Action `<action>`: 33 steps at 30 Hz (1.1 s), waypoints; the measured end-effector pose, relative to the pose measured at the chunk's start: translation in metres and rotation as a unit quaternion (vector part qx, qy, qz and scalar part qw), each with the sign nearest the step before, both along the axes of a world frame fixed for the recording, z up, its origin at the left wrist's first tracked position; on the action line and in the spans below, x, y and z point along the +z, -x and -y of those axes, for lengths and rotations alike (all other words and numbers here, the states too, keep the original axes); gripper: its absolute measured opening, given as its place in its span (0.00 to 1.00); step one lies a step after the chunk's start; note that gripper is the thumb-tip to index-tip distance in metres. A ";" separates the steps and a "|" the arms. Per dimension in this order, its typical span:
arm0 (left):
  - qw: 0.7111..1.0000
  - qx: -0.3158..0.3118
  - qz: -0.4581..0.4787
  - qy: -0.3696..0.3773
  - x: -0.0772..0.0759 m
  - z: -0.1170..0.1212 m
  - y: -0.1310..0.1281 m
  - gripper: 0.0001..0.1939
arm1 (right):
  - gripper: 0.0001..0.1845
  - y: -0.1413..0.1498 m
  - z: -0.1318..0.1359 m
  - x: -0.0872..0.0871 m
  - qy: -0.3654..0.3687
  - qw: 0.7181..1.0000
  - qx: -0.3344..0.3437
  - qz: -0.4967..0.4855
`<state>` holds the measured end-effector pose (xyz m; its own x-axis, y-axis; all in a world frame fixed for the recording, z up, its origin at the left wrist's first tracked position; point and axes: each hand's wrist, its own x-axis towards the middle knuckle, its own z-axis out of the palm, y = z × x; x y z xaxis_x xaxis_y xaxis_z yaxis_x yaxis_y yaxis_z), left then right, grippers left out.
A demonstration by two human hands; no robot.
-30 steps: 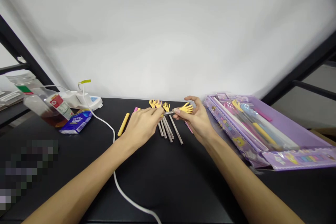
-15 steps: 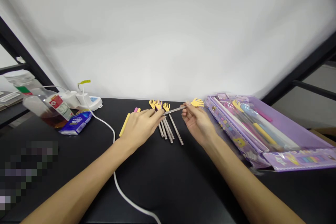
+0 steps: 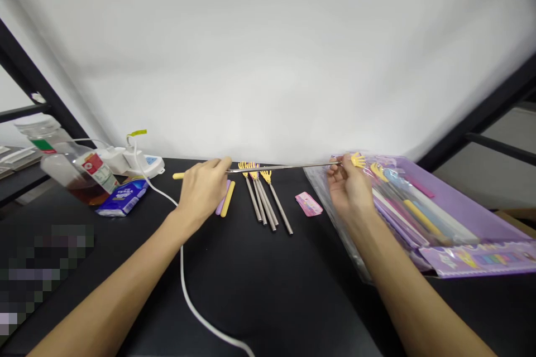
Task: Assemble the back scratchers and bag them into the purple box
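Between my two hands stretches a telescopic back scratcher (image 3: 288,167), a thin metal rod pulled out long above the black table (image 3: 268,290). My left hand (image 3: 203,189) is closed round its yellow handle end. My right hand (image 3: 347,187) pinches the far end just below the small yellow hand-shaped head. Under the rod lie several more collapsed scratchers (image 3: 262,198) with yellow hand heads, side by side. A yellow sleeve and a purple sleeve (image 3: 226,201) lie beside my left hand.
A purple box of packaged scratchers (image 3: 422,206) sits at the right. A small pink packet (image 3: 309,204) lies by it. At the left are a tilted bottle (image 3: 69,167), a blue pack (image 3: 121,196), a white power strip (image 3: 136,160) and its cable (image 3: 184,284).
My hands have drawn apart, left hand leftwards and right hand rightwards over the purple box, and the rod between them has extended to several times its earlier length.
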<state>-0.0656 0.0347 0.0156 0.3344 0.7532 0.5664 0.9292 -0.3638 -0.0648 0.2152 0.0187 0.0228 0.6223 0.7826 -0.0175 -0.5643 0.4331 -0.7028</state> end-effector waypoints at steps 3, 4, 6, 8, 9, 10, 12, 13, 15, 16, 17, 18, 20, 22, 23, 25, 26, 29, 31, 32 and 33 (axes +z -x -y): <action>0.994 -0.099 -0.018 -0.046 -0.006 0.005 -0.009 0.07 | 0.10 0.011 0.002 -0.007 0.002 1.000 0.023 -0.001; 0.989 -0.135 -0.022 -0.062 -0.008 0.007 -0.013 0.07 | 0.11 0.018 0.003 -0.010 0.000 0.999 0.035 0.004; 0.979 -0.185 -0.027 -0.085 -0.012 0.012 -0.019 0.09 | 0.14 0.031 0.006 -0.014 -0.007 0.998 0.058 0.017; 0.972 -0.207 -0.026 -0.105 -0.013 0.014 -0.022 0.12 | 0.17 0.040 0.007 -0.015 -0.011 0.997 0.065 0.030; 0.971 -0.212 -0.023 -0.113 -0.014 0.014 -0.022 0.12 | 0.17 0.040 0.007 -0.014 -0.013 0.997 0.063 0.039; 0.970 -0.214 -0.020 -0.117 -0.014 0.014 -0.021 0.12 | 0.17 0.037 0.007 -0.013 -0.014 0.997 0.058 0.050; 0.971 -0.208 -0.013 -0.114 -0.013 0.010 -0.016 0.11 | 0.17 0.020 0.004 -0.008 -0.017 0.998 0.026 0.063; 0.975 -0.196 -0.008 -0.109 -0.012 0.007 -0.013 0.10 | 0.17 0.007 0.003 -0.004 -0.019 0.998 0.000 0.063; 0.983 -0.155 0.001 -0.096 -0.011 0.000 -0.004 0.11 | 0.18 -0.023 0.003 0.002 -0.021 0.996 -0.079 0.029; 0.988 -0.129 0.004 -0.089 -0.010 -0.003 0.000 0.11 | 0.20 -0.037 0.003 0.005 -0.018 0.993 -0.116 0.005; 0.991 -0.109 0.007 -0.081 -0.009 -0.005 0.003 0.11 | 0.22 -0.050 0.004 0.007 -0.016 0.991 -0.134 -0.006; 0.993 -0.092 0.008 -0.073 -0.009 -0.007 0.006 0.12 | 0.23 -0.060 0.005 0.008 -0.016 0.990 -0.141 -0.012; 0.995 -0.076 0.010 -0.071 -0.008 -0.009 0.008 0.12 | 0.25 -0.069 0.007 0.009 -0.015 0.990 -0.136 -0.018; 0.993 -0.078 0.014 -0.086 -0.009 -0.007 0.007 0.12 | 0.26 -0.066 0.007 0.008 -0.010 0.993 -0.116 -0.023; 0.991 -0.087 0.017 -0.097 -0.009 -0.006 0.005 0.12 | 0.26 -0.062 0.007 0.007 -0.007 0.994 -0.106 -0.025; 0.987 -0.111 0.016 -0.113 -0.010 -0.004 0.002 0.13 | 0.25 -0.054 0.006 0.007 -0.001 0.996 -0.091 -0.025; 0.985 -0.124 0.014 -0.116 -0.010 -0.002 0.001 0.14 | 0.25 -0.051 0.006 0.007 0.001 0.996 -0.086 -0.021; 0.982 -0.150 0.010 -0.119 -0.011 0.000 -0.003 0.15 | 0.25 -0.046 0.007 0.007 0.016 0.996 -0.086 -0.012; 0.978 -0.164 0.013 -0.128 -0.012 0.001 -0.005 0.15 | 0.25 -0.045 0.008 0.008 0.028 0.996 -0.085 -0.015; 0.976 -0.172 0.014 -0.134 -0.012 0.002 -0.007 0.14 | 0.25 -0.044 0.008 0.008 0.032 0.996 -0.081 -0.017; 0.973 -0.181 0.013 -0.140 -0.012 0.004 -0.009 0.13 | 0.25 -0.043 0.008 0.007 0.033 0.996 -0.077 -0.017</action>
<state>-0.0564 0.0311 0.0034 0.5317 0.4033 0.7447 0.7459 -0.6395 -0.1862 0.2582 0.0108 0.0302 0.7333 0.6740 -0.0894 -0.5189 0.4698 -0.7142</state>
